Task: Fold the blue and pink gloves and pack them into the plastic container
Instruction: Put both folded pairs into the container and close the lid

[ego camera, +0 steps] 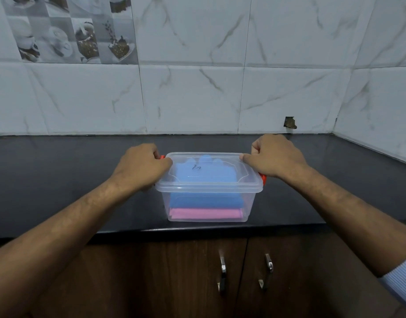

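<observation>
A: Where are the gloves at this point?

B: Both sit inside the plastic container [207, 203], which stands on the dark bench [59, 180] near its front edge. The pink gloves [205, 213] lie folded flat at the bottom, the blue gloves [205, 199] stacked on top, their fingertips showing through the clear lid [206, 171].

A: And the hands?

B: The left hand [140, 167] is curled at the lid's left end, over an orange latch [162, 157] of which only a sliver shows. The right hand [275, 157] is curled at the right end, fingers bent over the lid's edge, above the other orange latch [263, 179]. Each grip is clenched on the lid's edge, as far as I can see; the fingertips themselves are hidden.

A: How will the thing handle?

B: I'd judge it light: thin plastic walls and soft gloves that give under the lid. The walls would probably flex if squeezed mid-side, and smooth plastic can slip. The two ends, by the latches and under the rim, look the firmest places to hold.

A: What's left?

B: Packing looks done; snapping the latches seems the remaining step.
</observation>
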